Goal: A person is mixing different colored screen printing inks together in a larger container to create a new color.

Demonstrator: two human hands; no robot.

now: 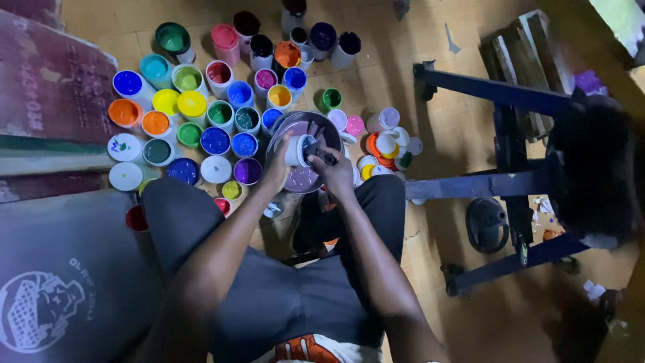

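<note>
Head view: left hand (279, 168) grips a small white plastic jar (296, 150); right hand (336, 171) holds a dark tool (324, 156) over a round purple-smeared bowl (299, 180).

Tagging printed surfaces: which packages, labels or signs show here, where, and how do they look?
Grey sack: lower left, beside the person's leg, round white emblem with white lettering.
Maroon board: upper left, flat, faint pale print.
Small white container: in the left hand, no label discernible.
</note>
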